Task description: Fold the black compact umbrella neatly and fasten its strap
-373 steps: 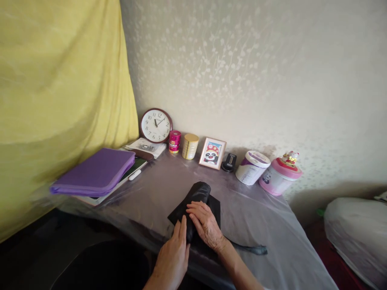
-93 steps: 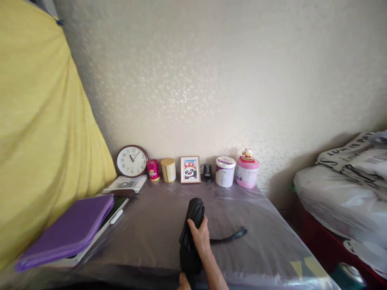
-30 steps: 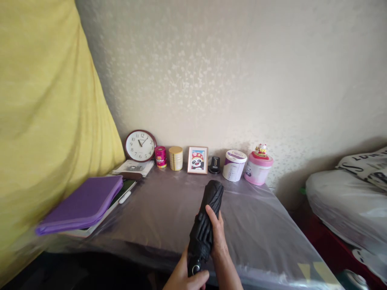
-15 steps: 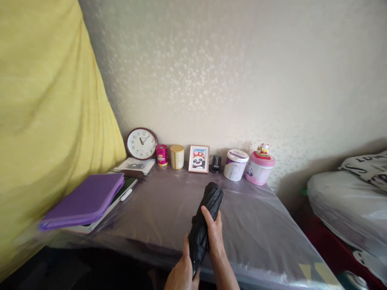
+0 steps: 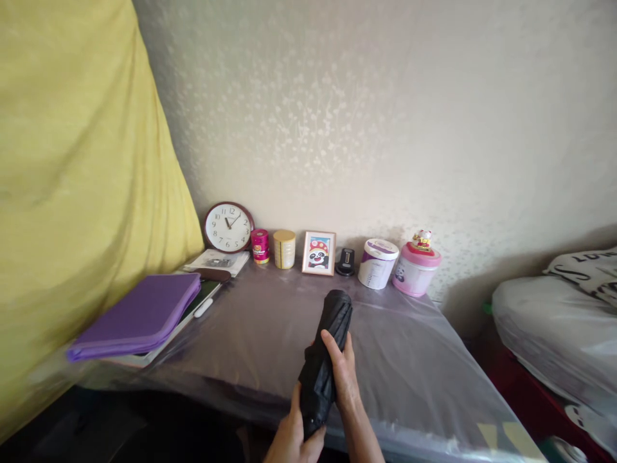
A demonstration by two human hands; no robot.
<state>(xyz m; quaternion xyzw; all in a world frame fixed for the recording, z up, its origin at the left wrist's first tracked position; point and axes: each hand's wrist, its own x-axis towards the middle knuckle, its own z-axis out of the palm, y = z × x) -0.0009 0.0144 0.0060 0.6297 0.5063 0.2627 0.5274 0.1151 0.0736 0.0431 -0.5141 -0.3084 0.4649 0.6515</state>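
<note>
A black folded umbrella (image 5: pixel 324 366) is held slantwise over the front part of the table, its rounded end pointing up and away from me. My left hand (image 5: pixel 295 429) is wrapped round its lower end from the left, thumb along the side. Higher up, my right hand (image 5: pixel 343 370) grips the umbrella from the right, with the thumb lying across the black cloth. The fingers behind the umbrella are mostly hidden, and so is the handle.
Along the wall stand a clock (image 5: pixel 229 227), a pink can (image 5: pixel 260 247), a yellow-lidded tin (image 5: pixel 284 250), a picture frame (image 5: pixel 319 254), a black stand (image 5: pixel 346 262) and two round tubs (image 5: pixel 378 265). A purple folder (image 5: pixel 137 316) lies left on the plastic-covered table (image 5: pixel 409 360).
The umbrella has turned slightly in my hands and its top has shifted a little left. My left hand now wraps more of the lower end. The view has moved slightly.
</note>
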